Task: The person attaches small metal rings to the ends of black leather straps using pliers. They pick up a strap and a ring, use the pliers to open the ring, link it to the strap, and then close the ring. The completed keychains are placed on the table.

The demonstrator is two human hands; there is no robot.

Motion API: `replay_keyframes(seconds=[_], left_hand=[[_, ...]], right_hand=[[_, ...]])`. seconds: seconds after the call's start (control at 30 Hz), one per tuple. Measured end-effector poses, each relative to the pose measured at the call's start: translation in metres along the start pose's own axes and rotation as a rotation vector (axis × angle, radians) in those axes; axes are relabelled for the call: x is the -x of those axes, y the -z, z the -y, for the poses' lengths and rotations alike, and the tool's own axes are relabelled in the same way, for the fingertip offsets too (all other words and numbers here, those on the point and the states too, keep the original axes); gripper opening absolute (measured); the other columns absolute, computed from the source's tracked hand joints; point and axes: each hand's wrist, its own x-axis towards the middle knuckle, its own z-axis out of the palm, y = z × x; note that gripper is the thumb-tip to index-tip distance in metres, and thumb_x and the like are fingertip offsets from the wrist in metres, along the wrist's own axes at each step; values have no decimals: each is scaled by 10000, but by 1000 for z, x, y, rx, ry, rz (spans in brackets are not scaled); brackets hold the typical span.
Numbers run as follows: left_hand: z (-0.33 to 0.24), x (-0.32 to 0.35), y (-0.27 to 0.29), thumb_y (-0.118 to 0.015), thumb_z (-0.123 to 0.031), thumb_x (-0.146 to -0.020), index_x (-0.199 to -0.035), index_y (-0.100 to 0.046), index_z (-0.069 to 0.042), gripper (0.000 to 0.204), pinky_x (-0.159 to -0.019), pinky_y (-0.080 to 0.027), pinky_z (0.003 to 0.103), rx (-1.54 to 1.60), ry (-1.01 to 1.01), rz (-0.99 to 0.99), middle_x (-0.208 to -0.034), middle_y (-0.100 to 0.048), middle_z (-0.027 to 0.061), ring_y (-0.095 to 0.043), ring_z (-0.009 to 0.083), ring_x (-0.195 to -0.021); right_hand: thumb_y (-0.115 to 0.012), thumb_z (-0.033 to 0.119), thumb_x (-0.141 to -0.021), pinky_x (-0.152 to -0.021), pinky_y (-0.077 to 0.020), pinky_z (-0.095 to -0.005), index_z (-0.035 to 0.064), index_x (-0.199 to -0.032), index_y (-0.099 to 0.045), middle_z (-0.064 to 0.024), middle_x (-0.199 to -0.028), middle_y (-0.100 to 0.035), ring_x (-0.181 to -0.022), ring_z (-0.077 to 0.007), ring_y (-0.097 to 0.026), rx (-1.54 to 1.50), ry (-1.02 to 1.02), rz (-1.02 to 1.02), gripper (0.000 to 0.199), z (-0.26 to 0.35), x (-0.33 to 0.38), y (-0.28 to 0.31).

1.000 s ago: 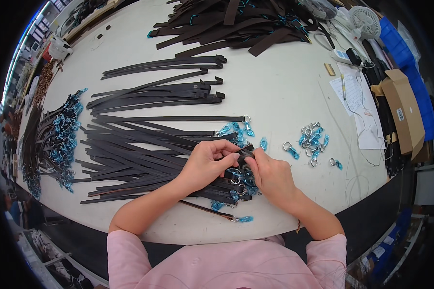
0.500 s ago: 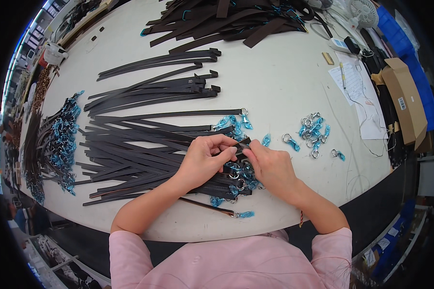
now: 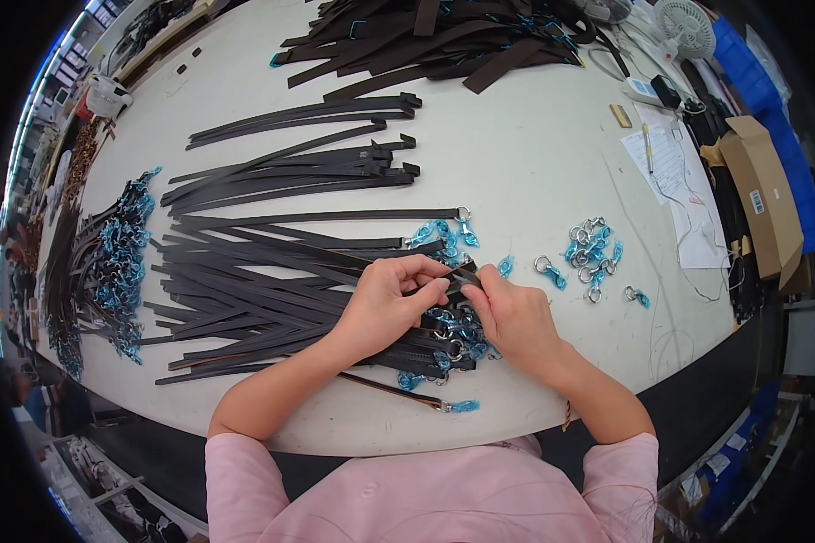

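My left hand and my right hand meet above the table, both closed on the end of a black strap. The strap end looks bent between my fingertips, and my fingers hide part of it. Under my hands spreads a pile of narrow black straps, many with metal rings and blue-wrapped snap hooks at their right ends. One strap with a wrapped hook lies apart, nearest the table's front edge. Right of my hands are several loose rings with blue-wrapped hooks.
Beyond the pile lie more black straps with folded ends. Wide dark straps heap at the far edge. A bundle with blue-wrapped hooks lies at left. Papers, a cardboard box and a fan line the right side.
The view has shifted slightly. My hands stay on the strap end, with only small movement of the fingers.
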Motion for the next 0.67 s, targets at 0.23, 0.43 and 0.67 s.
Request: replay_keyframes(seconds=[0.23, 0.43, 0.67], left_hand=[[1, 1, 0, -663, -135, -1008, -1191, -722, 30, 253, -570, -505, 198, -3, -10, -7, -934, -762, 52, -676, 32, -811], [2, 1, 1, -653, -130, -1003, -1195, -736, 9, 251, -566, -515, 202, -22, -29, -6, -930, -770, 36, -689, 30, -813], [3, 0, 2, -671, -158, -993, -1197, -746, -16, 259, -556, -510, 202, -41, 14, 15, -912, -776, 39, -679, 26, -775]], right_hand=[[-632, 207, -1041, -461, -448, -419, 39, -971, -541, -129, -628, -615, -524, -327, -635, 65, 52, -4, 204, 0, -3, 0], [-640, 236, -1037, -461, -478, -385, 43, -939, -535, -107, -712, -660, -563, -292, -669, 151, 79, 13, 241, -1, -4, 2], [-646, 245, -1035, -455, -476, -385, 52, -949, -541, -104, -695, -660, -557, -289, -671, 161, 105, -1, 236, -2, -4, 2]])
